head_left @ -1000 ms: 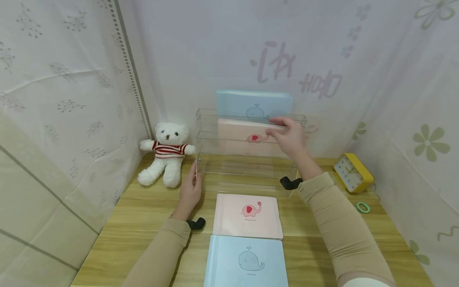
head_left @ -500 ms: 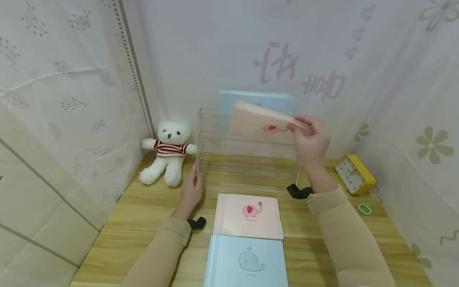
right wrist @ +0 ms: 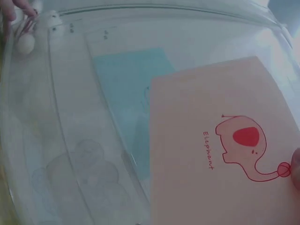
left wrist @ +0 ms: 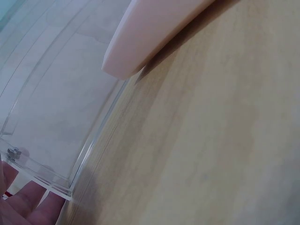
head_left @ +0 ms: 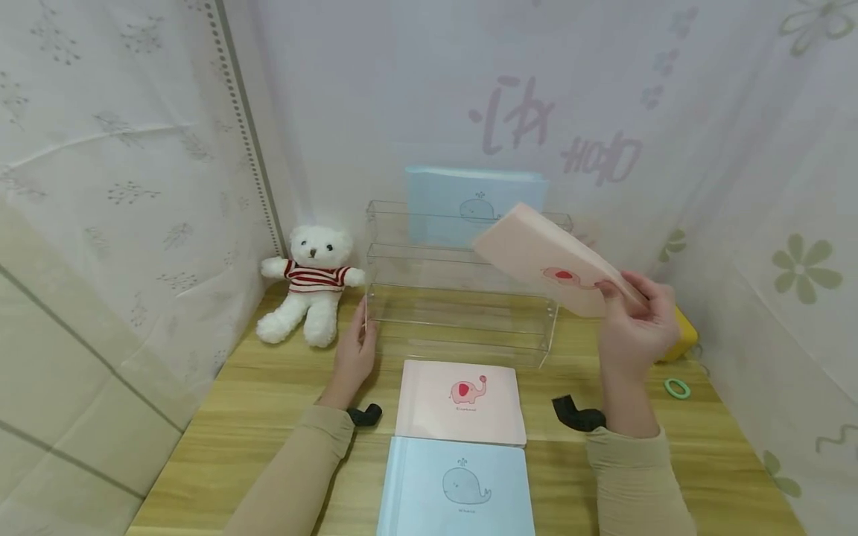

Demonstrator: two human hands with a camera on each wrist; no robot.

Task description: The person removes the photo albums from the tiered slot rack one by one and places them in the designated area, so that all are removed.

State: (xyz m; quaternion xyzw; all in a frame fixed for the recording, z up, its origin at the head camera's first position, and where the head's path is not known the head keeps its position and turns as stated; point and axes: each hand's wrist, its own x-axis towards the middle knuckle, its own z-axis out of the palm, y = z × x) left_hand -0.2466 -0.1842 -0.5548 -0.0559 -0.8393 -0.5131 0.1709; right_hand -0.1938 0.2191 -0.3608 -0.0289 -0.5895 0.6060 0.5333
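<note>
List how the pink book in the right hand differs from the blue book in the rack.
The pink book shows an elephant; the blue book, a whale. The pink book tilts in the right hand; the blue book stands nearly level in the clear rack. Both covers carry a single animal drawing.

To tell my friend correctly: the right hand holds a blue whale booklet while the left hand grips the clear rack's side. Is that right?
Not quite: the right hand holds a pink elephant booklet instead, as the head view shows. The left hand does grip the side of the clear rack.
</note>
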